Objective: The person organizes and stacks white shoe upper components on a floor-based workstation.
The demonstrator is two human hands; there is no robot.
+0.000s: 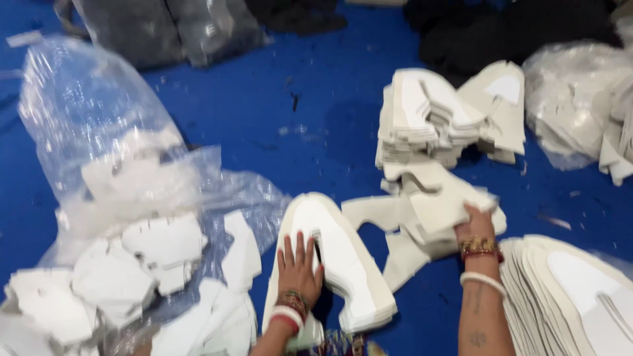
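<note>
My left hand [298,264] lies flat, fingers spread, on a neat stack of white U-shaped cut pieces [343,257] on the blue surface. To the right, my right hand [473,224] reaches forward and grips a loose heap of similar white cut pieces [428,204]. Both wrists wear bangles. Beyond that heap a taller stack of white pieces [435,118] stands farther back.
A clear plastic bag [112,165] spilling white cut pieces [132,264] fills the left side. Another fanned stack of white pieces [567,296] lies at the bottom right, and a second plastic bag [580,99] sits at the far right. Dark bundles [171,26] lie along the back edge.
</note>
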